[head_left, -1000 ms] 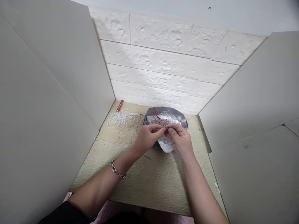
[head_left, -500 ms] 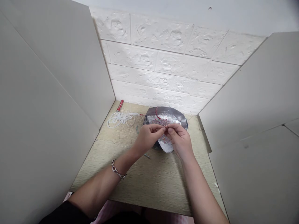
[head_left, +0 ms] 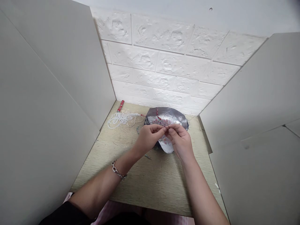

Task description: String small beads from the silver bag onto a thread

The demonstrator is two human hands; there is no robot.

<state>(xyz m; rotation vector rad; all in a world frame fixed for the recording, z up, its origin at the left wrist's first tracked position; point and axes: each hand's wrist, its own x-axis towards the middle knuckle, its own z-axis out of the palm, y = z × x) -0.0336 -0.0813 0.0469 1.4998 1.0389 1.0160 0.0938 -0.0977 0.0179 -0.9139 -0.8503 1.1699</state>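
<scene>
Over a silver-lined pouch point(head_left: 179, 117) full of small loose beads point(head_left: 161, 122), both my hands meet fingertip to fingertip. My left hand point(head_left: 151, 136) is closed in a pinch of thumb and forefinger. Facing it, my right hand point(head_left: 180, 137) pinches too, its thumb and forefinger touching the left's tips. A tiny reddish bead shows where the fingertips meet; any thread there is too fine to make out. A short row of red beads point(head_left: 157, 112) lies across the pouch's back edge. My hands hide part of the pouch and the beads.
On the wooden table point(head_left: 150, 184), a tangle of white bead strings point(head_left: 120, 119) lies left of the pouch, with a red tube point(head_left: 120, 106) behind it. Bluish bead strands point(head_left: 147, 156) lie near my left hand. Grey panels point(head_left: 58, 93) and a white brick-patterned wall point(head_left: 159, 59) enclose the table.
Almost nothing differs. The fingertips shift very slightly against each other, and less red shows between them now.
</scene>
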